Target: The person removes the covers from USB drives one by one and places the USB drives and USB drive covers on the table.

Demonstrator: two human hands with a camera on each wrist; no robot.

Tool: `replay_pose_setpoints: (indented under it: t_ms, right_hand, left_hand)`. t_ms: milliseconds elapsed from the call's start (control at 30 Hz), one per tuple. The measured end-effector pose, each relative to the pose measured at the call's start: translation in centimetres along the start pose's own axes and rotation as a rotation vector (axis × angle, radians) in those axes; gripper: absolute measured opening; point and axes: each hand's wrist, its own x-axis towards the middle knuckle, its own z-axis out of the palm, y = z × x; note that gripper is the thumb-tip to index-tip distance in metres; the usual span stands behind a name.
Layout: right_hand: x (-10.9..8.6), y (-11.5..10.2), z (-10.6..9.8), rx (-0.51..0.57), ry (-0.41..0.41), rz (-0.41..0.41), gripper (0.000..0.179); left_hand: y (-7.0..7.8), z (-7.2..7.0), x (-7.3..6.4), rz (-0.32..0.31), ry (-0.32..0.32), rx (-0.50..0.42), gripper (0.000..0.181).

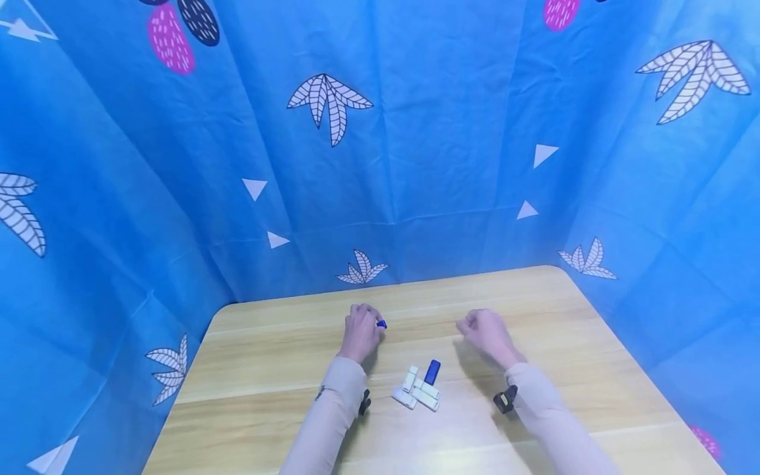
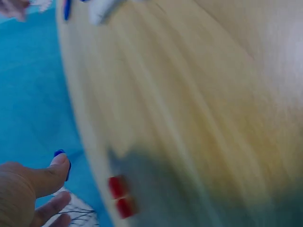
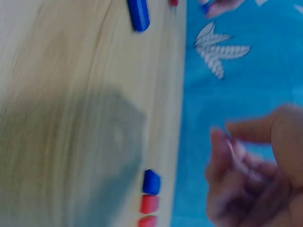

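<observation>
My left hand (image 1: 361, 333) pinches a small blue block (image 1: 381, 324) above the far left part of the wooden table. In the left wrist view the blue block (image 2: 62, 153) shows at the thumb tip, mostly hidden behind it. Two small red blocks (image 2: 125, 208) sit below that hand. Over the far right part, my right hand (image 1: 488, 333) has its fingers loosely curled, thumb close to the index finger, and nothing shows between them. On the table near it, a small blue block (image 3: 151, 182) stands in line with red blocks (image 3: 149, 204).
Nearer the front of the wooden table (image 1: 267, 422), several white oblong blocks (image 1: 425, 400) lie in a loose cluster, with a dark blue oblong block (image 1: 432, 372) beside them. A patterned blue curtain (image 1: 439, 165) hangs behind and around the table.
</observation>
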Motion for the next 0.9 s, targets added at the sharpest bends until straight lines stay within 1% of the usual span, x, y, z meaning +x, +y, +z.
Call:
replay_pose_setpoints:
  t_ms: [67,100,167,267,333,433,500,533,633,700,767,833,900]
  right_hand:
    - [-0.4,-0.8,0.3,-0.03,-0.052,-0.115,0.011]
    - [-0.6,-1.1,0.4,-0.041,-0.086,-0.165,0.008]
    - [-1.0,-1.6,0.6,-0.07,-0.128,-0.249,0.007]
    - [-1.7,-2.0,0.6,-0.072,-0.172,-0.294,0.006]
    - [-2.0,-2.3,0.5,-0.081,-0.171,-0.308,0.006]
    - [-2.3,-2.6,0.3,-0.105,-0.16,-0.326,0.005]
    - [-2.4,-2.9,0.2,-0.12,-0.153,-0.348,0.003]
    - [-2.4,-3.0,0.2,-0.129,-0.151,-0.356,0.003]
    - [-2.3,-3.2,0.2,-0.155,-0.148,-0.384,0.005]
    - [-2.2,-3.2,0.4,-0.171,-0.151,-0.402,0.008]
    - [-2.0,-3.1,0.7,-0.189,-0.154,-0.42,0.011]
    - [-1.8,-3.1,0.9,-0.204,-0.158,-0.45,0.014]
    - [-1.5,-3.0,1.3,-0.22,-0.168,-0.477,0.017]
  left_hand:
    - [-0.4,0.5,0.4,-0.011,0.0,0.009,0.016]
    - [-0.5,0.7,0.5,-0.019,-0.002,0.02,0.016]
    - [-0.8,1.1,0.7,-0.045,-0.012,0.042,0.017]
    - [-1.2,1.6,0.7,-0.09,-0.036,0.074,0.016]
    - [-1.5,2.0,0.8,-0.116,-0.053,0.09,0.016]
    - [-2.0,2.2,0.8,-0.138,-0.065,0.097,0.017]
    - [-2.1,2.2,0.7,-0.143,-0.054,0.086,0.021]
    - [-2.2,2.1,0.7,-0.147,-0.041,0.069,0.024]
    - [-2.1,1.3,0.2,-0.158,0.028,0.007,0.034]
    - [-1.9,0.6,-0.5,-0.166,0.073,-0.031,0.039]
    - [-1.7,-0.4,-1.5,-0.176,0.097,-0.067,0.038]
    - [-1.4,-1.5,-2.8,-0.198,0.09,-0.109,0.034]
    - [-1.3,-2.6,-4.2,-0.225,0.063,-0.154,0.029]
